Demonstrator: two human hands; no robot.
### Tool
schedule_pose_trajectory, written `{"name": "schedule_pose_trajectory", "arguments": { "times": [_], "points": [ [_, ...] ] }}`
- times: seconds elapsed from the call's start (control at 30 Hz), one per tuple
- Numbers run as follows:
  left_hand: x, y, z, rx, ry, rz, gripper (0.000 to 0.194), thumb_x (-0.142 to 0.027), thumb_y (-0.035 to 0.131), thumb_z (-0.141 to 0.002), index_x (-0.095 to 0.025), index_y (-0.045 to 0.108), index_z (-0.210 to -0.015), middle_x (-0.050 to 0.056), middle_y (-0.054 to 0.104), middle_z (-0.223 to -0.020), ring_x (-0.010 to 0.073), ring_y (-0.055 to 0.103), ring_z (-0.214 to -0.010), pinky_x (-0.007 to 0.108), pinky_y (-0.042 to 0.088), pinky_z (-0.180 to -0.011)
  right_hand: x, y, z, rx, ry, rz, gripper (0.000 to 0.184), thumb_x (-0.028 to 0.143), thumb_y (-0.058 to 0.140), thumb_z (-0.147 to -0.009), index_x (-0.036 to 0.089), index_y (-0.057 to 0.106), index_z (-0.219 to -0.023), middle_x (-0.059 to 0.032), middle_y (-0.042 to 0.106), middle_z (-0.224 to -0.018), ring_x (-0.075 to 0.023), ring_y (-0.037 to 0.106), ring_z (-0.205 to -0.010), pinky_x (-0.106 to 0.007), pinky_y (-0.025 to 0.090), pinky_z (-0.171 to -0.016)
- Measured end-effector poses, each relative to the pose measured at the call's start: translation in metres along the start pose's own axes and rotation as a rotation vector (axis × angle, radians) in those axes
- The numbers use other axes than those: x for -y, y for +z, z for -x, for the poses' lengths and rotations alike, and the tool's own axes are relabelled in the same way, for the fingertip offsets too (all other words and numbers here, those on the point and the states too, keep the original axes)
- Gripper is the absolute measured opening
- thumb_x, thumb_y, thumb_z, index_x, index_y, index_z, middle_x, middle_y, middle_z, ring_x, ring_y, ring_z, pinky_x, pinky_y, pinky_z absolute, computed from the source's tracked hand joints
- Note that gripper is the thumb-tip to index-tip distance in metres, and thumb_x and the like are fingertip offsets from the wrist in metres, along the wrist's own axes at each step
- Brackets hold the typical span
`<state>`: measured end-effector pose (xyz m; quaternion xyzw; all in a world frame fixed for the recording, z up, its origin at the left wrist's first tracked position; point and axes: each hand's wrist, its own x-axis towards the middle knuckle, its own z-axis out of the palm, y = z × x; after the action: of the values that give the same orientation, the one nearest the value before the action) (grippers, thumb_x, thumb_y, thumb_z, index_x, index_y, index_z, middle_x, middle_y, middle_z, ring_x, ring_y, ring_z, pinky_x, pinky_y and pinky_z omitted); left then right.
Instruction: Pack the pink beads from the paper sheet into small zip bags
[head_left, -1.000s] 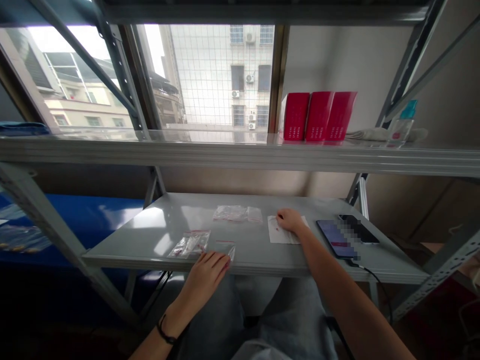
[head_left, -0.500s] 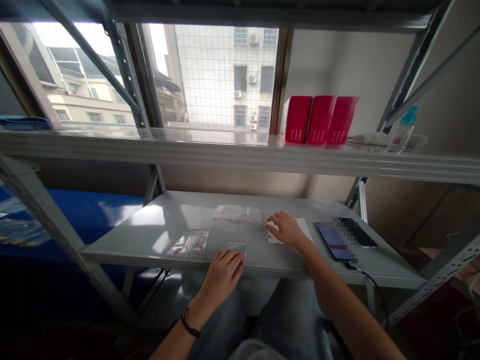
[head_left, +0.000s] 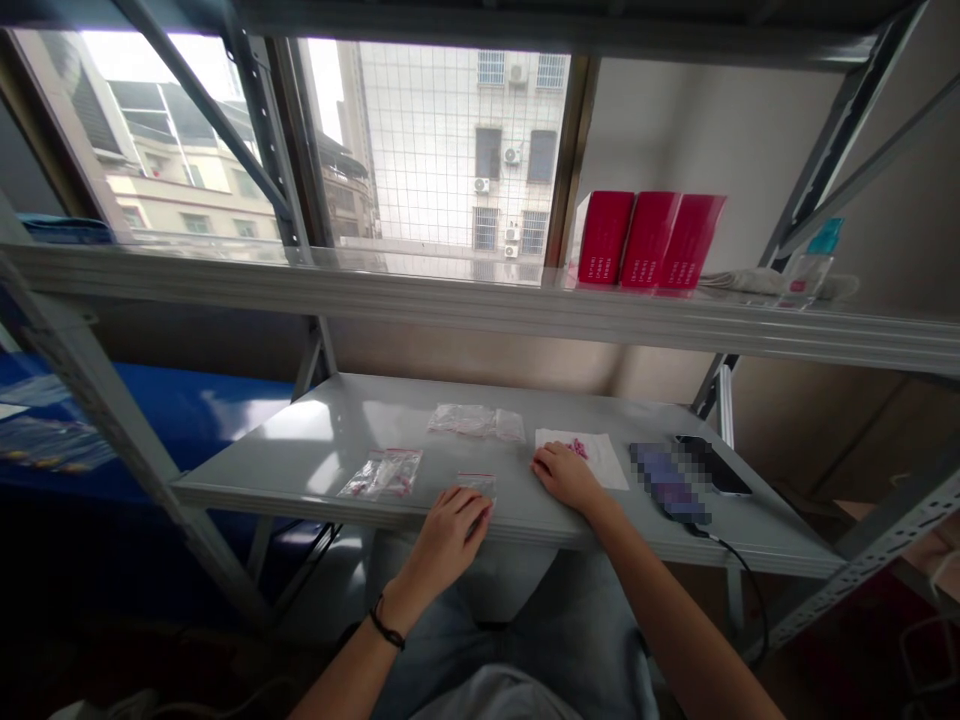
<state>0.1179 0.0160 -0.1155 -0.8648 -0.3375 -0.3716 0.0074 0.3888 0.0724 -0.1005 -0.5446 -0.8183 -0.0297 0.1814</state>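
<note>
Resting open on a grey steel shelf (head_left: 315,430) below a window (head_left: 450,150), left hand (head_left: 450,535) and right hand (head_left: 566,477) hold nothing.

left hand (head_left: 448,540) beside small zip bag (head_left: 476,485), right hand (head_left: 566,477) on white paper (head_left: 592,460)

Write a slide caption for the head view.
Left hand by a zip bag, right hand on white paper, on a metal shelf.

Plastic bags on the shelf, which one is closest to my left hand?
The small zip bag, right at your left hand; the other two bags lie farther away.
</note>
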Motion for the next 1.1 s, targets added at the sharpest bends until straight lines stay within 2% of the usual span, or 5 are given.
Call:
{"name": "schedule_pose_trajectory", "arguments": {
  "times": [0.3,0.5,0.7,0.87,1.1],
  "points": [
    [-0.002,-0.001,0.000,-0.009,-0.026,0.029,0.020,-0.021,0.050,-0.103,-0.022,0.070,-0.105,0.007,0.072,-0.098,0.0243,0.066,-0.095,0.042,0.057,-0.087,-0.009,0.005,0.002,-0.063,0.080,-0.080,0.020,0.022,0.058,-0.099,0.019,0.066,-0.117,-0.0067,0.070,-0.102,-0.0214,0.063,-0.100,-0.030,0.042,-0.088],
    [-0.004,-0.004,-0.002,-0.014,-0.013,0.045,0.022,-0.023,0.049,-0.104,-0.022,0.070,-0.104,0.007,0.072,-0.098,0.0239,0.065,-0.094,0.041,0.057,-0.086,-0.010,0.006,0.003,-0.073,0.084,-0.105,0.019,0.019,0.061,-0.095,0.018,0.066,-0.113,-0.0056,0.070,-0.098,-0.0202,0.063,-0.094,-0.029,0.043,-0.087],
    [-0.003,-0.005,-0.002,-0.021,-0.007,0.064,0.022,-0.022,0.048,-0.103,-0.022,0.071,-0.104,0.007,0.072,-0.098,0.0236,0.065,-0.093,0.040,0.058,-0.085,-0.010,0.003,0.005,-0.134,0.134,-0.077,0.022,0.022,0.063,-0.093,0.020,0.067,-0.115,-0.0082,0.069,-0.107,-0.0238,0.061,-0.104,-0.033,0.043,-0.095],
    [-0.003,-0.006,-0.002,-0.030,-0.006,0.074,0.023,-0.021,0.048,-0.103,-0.022,0.071,-0.103,0.007,0.072,-0.096,0.0229,0.066,-0.092,0.039,0.059,-0.084,-0.012,0.004,0.005,-0.118,0.128,-0.061,0.013,0.022,0.062,-0.095,0.021,0.074,-0.101,-0.0083,0.069,-0.106,-0.0234,0.063,-0.104,-0.031,0.044,-0.092],
    [-0.001,-0.004,-0.002,-0.034,-0.005,0.081,0.022,-0.022,0.049,-0.103,-0.022,0.071,-0.103,0.007,0.072,-0.096,0.0233,0.065,-0.092,0.040,0.059,-0.084,-0.016,0.007,0.002,-0.117,0.130,-0.089,0.017,0.021,0.059,-0.097,0.022,0.076,-0.096,-0.0071,0.070,-0.104,-0.0208,0.064,-0.102,-0.028,0.046,-0.093]
  ]
}}
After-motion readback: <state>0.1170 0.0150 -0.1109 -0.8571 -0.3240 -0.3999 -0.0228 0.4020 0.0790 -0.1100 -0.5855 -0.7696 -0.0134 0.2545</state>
